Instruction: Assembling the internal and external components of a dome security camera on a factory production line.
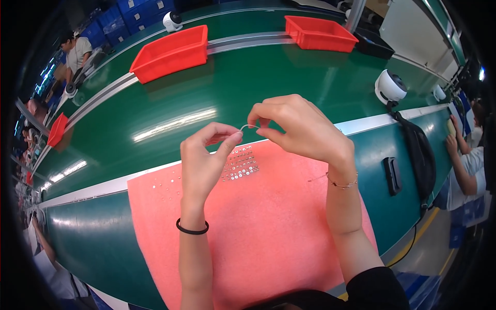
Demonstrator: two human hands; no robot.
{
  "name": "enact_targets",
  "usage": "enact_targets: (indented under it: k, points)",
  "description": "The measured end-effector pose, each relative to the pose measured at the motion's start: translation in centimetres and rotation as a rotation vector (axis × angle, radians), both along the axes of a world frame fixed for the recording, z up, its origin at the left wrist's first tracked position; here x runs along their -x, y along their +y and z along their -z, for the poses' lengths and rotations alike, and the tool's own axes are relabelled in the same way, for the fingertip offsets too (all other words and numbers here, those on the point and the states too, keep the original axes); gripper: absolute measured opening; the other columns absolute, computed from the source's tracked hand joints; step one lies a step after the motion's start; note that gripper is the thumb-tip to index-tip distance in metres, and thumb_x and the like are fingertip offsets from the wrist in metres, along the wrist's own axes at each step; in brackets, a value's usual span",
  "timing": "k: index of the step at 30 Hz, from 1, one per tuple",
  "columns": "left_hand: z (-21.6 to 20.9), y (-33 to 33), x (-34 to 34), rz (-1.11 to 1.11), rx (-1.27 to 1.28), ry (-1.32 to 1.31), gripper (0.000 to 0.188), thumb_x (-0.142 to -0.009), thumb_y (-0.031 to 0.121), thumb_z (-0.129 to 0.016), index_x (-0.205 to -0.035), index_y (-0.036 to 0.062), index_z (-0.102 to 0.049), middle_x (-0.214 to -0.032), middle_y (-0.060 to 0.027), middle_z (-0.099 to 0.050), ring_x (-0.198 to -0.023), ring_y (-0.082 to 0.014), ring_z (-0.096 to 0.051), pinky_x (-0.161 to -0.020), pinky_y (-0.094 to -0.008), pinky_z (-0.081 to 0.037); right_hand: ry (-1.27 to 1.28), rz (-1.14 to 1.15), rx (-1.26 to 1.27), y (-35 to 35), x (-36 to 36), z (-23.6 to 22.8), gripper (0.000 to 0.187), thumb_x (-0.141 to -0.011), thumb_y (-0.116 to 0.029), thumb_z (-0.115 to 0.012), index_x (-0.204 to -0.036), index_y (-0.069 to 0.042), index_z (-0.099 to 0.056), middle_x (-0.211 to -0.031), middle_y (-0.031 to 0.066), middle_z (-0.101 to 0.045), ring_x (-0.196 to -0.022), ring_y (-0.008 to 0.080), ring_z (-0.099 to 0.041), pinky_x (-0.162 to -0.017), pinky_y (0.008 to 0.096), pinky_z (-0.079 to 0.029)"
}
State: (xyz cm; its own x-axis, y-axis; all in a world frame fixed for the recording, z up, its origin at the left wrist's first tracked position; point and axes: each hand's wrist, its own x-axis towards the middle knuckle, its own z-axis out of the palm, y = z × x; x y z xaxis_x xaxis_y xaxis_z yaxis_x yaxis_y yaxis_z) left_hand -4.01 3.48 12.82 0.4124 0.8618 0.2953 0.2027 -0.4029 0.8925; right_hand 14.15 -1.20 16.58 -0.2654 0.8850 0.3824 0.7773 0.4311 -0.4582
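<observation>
A thin pale cord or wire arcs between my two hands, above the far edge of a pink cloth. My left hand pinches one end between thumb and fingertips. The other end is pinched in my right hand, palm down with the fingers curled. Small shiny round metal pieces lie in close rows on the cloth, just right of my left hand. Several more tiny pieces are scattered loosely to its left.
Beyond the cloth runs a green conveyor belt with red bins along its far side. White camera-like devices stand on it. A black case and a black bag lie at right. Other people sit at both sides.
</observation>
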Motion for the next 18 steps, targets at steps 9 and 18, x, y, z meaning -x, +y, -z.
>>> enact_targets:
  k: [9, 18]
  points:
    - [-0.2, 0.2, 0.2, 0.009, 0.021, -0.053, 0.013, -0.08, 0.011, -0.064, -0.083, -0.002, -0.064, -0.076, -0.0072, -0.066, -0.074, -0.0135, -0.064, -0.073, -0.0255, -0.048, -0.009, 0.008, -0.044, 0.1, 0.4, -0.6, 0.015, -0.07, -0.004, -0.068, -0.081, -0.001, -0.058, -0.076, 0.0089, -0.06, -0.07, 0.0247, -0.059, -0.06, 0.0319, -0.047]
    - [-0.7, -0.1, 0.0, 0.067, 0.039, -0.075, 0.014, -0.083, 0.013, -0.061, -0.084, -0.0013, -0.064, -0.076, -0.0075, -0.065, -0.075, -0.014, -0.065, -0.072, -0.0263, -0.048, 0.062, -0.027, -0.105, 0.2, 0.3, -0.9, 0.012, -0.072, -0.002, -0.066, -0.082, -0.001, -0.06, -0.076, 0.0097, -0.06, -0.072, 0.0243, -0.059, -0.061, 0.0312, -0.047]
